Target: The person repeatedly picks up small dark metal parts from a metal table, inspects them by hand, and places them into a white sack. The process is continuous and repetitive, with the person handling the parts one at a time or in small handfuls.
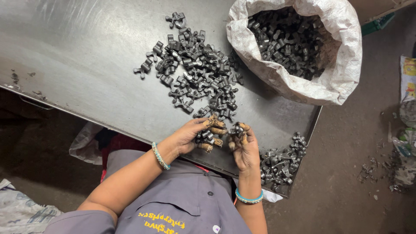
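Steel desk [86,65], dirt floor around it. Left hand [190,134] fingers [218,131], taped at the tips, curl around a few dark forked metal parts [204,136]; right hand [243,149] fingers pinch one part [237,129] at the desk's near edge. Main loose pile [199,73] sits just beyond, small pile [281,162] at the right corner. Risk: corner parts could roll off the edge if knocked. White woven sack [329,82] of parts top right; crumpled yellow-white wrapper [408,73] on the floor, far right.
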The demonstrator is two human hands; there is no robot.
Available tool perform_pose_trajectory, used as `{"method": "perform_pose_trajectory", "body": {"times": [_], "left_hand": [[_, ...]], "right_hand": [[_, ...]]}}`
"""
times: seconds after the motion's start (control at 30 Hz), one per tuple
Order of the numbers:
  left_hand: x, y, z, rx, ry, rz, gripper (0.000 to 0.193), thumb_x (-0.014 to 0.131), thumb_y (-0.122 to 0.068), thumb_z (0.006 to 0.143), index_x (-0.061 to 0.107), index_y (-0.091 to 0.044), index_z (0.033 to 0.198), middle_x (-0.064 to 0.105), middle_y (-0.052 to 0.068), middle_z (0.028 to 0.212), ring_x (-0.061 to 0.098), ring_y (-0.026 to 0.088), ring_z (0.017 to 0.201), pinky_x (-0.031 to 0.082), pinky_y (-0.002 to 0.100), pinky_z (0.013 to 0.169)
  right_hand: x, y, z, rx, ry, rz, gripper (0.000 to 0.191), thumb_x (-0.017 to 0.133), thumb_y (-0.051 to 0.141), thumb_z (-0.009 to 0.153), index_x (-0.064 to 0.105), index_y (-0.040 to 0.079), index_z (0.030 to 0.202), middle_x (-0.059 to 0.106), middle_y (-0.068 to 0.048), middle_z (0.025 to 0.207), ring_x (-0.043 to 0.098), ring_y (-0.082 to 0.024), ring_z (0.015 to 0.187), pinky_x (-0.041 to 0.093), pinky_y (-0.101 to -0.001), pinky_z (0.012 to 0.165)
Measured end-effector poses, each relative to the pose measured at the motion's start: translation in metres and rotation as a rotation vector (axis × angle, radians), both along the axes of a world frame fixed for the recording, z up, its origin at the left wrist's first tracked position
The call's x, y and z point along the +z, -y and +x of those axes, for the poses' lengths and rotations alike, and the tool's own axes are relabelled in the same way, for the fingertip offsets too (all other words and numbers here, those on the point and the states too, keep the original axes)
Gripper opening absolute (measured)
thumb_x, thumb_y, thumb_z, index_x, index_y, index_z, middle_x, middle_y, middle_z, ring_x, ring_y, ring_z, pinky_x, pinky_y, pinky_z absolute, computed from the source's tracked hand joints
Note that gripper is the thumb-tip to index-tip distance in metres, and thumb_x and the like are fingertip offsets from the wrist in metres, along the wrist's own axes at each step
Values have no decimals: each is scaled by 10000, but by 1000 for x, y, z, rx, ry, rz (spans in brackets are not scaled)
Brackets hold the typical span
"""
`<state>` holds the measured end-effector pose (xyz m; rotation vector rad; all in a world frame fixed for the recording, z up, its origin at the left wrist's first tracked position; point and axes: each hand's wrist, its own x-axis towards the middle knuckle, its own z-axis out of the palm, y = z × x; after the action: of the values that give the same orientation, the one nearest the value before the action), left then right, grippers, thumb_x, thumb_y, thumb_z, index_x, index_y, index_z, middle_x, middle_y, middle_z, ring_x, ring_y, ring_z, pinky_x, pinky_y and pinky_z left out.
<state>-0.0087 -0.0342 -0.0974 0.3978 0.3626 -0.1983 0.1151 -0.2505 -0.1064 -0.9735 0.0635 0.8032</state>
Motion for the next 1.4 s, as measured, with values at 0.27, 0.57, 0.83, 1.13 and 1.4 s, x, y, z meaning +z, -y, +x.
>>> {"method": "perform_pose_trajectory", "body": {"times": [0.27, 0.57, 0.83, 1.13, 1.4], "left_hand": [[-8, 8, 0, 31, -44, -59, 420, 661, -329, 970, 590, -133, 1334, 742, 74, 1145, 755, 244, 958, 646, 413, 653], [4, -3, -6, 29, -50, -10, 449, 686, -345, 960, 609, -134, 1348, 759, 62, 1127, 754, 196, 929, 594, 357, 626], [-1, -7, -11, 50, -39, -9, 461, 683, -361, 946, 606, -135, 1340, 753, 65, 1119, 759, 215, 908, 603, 362, 600], [-3, 3, -5, 89, -73, 36, 471, 703, -280, 936, 582, -113, 1360, 753, 79, 1153, 762, 234, 943, 634, 389, 673], [-6, 10, -5, 115, -137, 47, 479, 702, -280, 931, 579, -136, 1371, 742, 54, 1114, 739, 193, 932, 633, 404, 673]], "right_hand": [[59, -47, 14, 164, 834, -626, 210, 776, 116, 932, 763, 45, 1129, 739, -69, 981, 641, -137, 761, 498, -276, 631], [58, -99, 39, 21, 1342, -1000, 320, 847, 68, 804, 678, 47, 1075, 686, -123, 997, 649, -273, 894, 551, -387, 726], [28, -41, 46, -51, 747, -298, 332, 813, 35, 920, 591, 36, 1167, 670, -54, 1133, 635, -149, 1031, 554, -299, 911], [25, -13, 18, 29, 8, 44, 351, 699, 147, 974, 621, -3, 1281, 721, -156, 1120, 711, -233, 972, 572, -340, 804], [32, -24, 1, 84, 122, -44, 352, 696, 44, 946, 640, -29, 1285, 724, -124, 1141, 696, -190, 987, 570, -325, 832]]}}
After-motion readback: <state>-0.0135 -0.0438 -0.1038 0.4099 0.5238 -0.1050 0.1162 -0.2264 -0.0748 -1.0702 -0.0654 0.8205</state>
